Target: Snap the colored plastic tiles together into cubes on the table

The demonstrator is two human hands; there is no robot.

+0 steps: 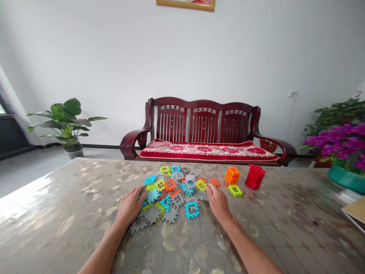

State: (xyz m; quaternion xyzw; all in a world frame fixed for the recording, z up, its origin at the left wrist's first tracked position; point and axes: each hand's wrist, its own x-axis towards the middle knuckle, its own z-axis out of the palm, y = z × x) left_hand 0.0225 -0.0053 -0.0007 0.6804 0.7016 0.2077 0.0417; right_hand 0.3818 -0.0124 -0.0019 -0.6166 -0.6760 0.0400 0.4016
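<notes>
Bright interlocking plastic tiles with notched edges lie in a loose pile (177,199), in blue, grey, orange and yellow-green. My left hand (130,203) rests at the pile's left edge, fingers stretched and apart from the thumb, beside a flat blue tile (153,195). On the right side, my right hand (217,201) pinches a yellow-green window tile (201,185) at its right edge. A blue frame tile (192,209) lies at the near side of the pile. Plain grey tiles (170,215) lie close to my left wrist.
Right of the pile stand an orange stack of tiles (232,175) and a red stack (255,176), with a yellow-green tile (235,190) before them. Purple flowers in a teal pot (346,179) stand at the table's right. A wooden bench (203,125) is behind the table (176,255).
</notes>
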